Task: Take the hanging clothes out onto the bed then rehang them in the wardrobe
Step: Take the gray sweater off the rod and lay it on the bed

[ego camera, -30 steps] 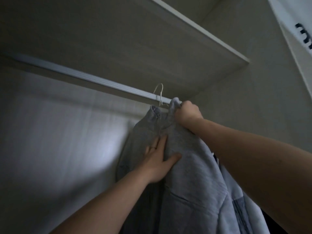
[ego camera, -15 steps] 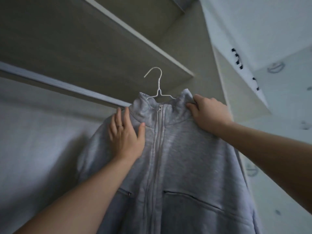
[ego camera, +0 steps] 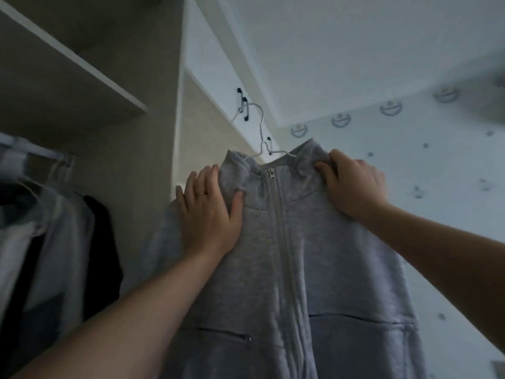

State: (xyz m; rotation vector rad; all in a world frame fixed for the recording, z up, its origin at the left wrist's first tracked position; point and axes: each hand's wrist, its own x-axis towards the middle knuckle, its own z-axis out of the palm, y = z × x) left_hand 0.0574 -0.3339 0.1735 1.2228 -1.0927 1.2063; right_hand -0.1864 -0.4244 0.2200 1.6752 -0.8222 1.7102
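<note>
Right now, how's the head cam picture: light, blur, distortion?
Head view overall: dim, bluish, no glare; the jacket is fairly sharp. Head view, left edge: the clothes on the rail are smeared and sunk in shadow. Head view, right: the row of wall motifs bows from the wide lens.

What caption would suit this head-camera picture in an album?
The right hand grips the collar of a grey zip-up sweat jacket on a white wire hanger, left hand flat on its shoulder.
</note>
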